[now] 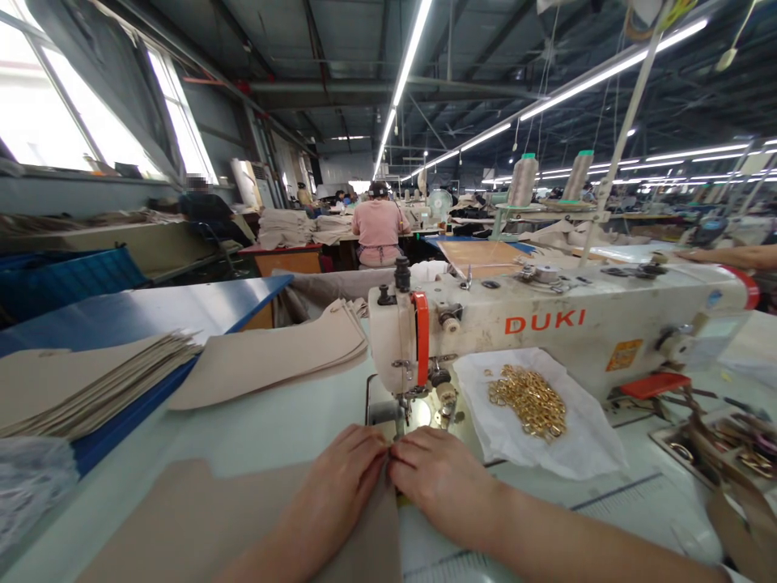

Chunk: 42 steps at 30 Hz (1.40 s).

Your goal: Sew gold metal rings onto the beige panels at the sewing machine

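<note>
A flat beige fabric panel lies on the pale table and runs up to the sewing machine's needle area. My left hand rests over the panel, its fingers bent and closed on the upper right edge. From the other side, my right hand is closed with curled fingers at that same edge. The fingertips of both hands meet just in front of the presser foot and cover what is pinched there. The white sewing machine stands right behind my hands.
Gold metal rings are heaped on a white cloth under the machine arm. Stacked beige panels lie behind left, with another stack farther left. A tray with straps sits at right. Ahead, a person in pink sits.
</note>
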{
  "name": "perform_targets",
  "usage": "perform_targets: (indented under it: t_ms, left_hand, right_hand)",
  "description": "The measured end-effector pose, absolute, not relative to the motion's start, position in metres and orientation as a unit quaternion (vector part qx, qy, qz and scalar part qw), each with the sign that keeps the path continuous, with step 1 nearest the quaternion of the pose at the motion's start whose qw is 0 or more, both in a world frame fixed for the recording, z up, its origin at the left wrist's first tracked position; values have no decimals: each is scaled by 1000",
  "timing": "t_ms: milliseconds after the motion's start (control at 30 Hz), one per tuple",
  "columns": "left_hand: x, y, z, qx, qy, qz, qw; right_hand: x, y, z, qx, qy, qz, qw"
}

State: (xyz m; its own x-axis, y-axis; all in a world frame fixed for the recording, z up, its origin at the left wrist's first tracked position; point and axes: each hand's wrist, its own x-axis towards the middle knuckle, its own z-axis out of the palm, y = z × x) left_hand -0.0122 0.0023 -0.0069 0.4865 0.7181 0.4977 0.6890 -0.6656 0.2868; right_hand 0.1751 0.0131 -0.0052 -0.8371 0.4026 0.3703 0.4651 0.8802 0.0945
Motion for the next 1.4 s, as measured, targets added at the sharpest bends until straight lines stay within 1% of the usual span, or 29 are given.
perform_targets:
  t_ms: [167,533,833,1000,1233,1400]
  left_hand:
    - [-8,3,-6,861,410,301,27]
    - [11,29,-7,862,405,304,10]
    - [9,41,-11,850,404,339,5]
    - [9,44,-10,848,398,351,4]
    - [9,45,-7,850,400,342,4]
    - [8,45,-9,849,405,338,8]
  right_hand:
    - [177,15,-5,-226,-953,-97,175]
    - [189,33,-1,-282,-938,-112,170]
    - [186,44,-3,-308,-935,-79,159]
    - [185,45,-3,-330,-931,-75,136]
    - [186,43,-1,-332,-929,-58,151]
    - [186,43,-3,-336,-929,-55,144]
